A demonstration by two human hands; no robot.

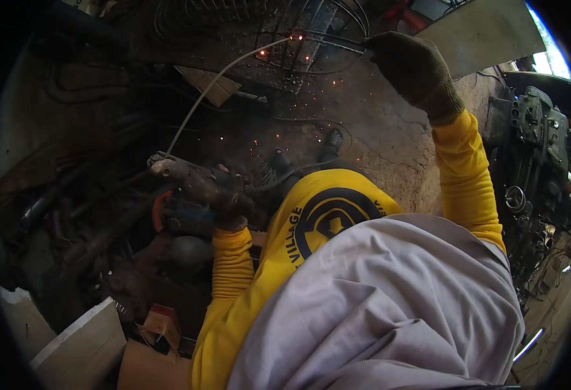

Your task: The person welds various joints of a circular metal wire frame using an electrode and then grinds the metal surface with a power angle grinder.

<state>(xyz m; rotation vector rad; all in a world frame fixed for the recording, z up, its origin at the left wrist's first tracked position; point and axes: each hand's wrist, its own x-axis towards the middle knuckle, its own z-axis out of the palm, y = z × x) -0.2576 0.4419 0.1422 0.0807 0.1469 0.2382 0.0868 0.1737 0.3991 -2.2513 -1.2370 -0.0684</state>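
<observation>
My left hand [235, 213], in a dark glove and partly in shadow, is closed round a worn welding electrode holder [188, 174]. A long, bowed welding rod [202, 95] runs up from the holder's jaw. Its far tip meets a frame of bent metal rods [311, 34], where bright orange points glow and sparks fall toward me. My right hand [415, 71], in an olive-brown knitted glove, pinches the right end of that frame with its fingertips. The frame rests at the edge of a dark, spattered metal work surface [243, 55].
A green-grey machine with a handwheel [516, 199] stands at the right. A flat sheet [484, 36] leans at the upper right. Coiled rods [198, 23] lie at the far side. Cables cross the cracked floor [396, 153]. Dark clutter and a pale board [85, 344] fill the left.
</observation>
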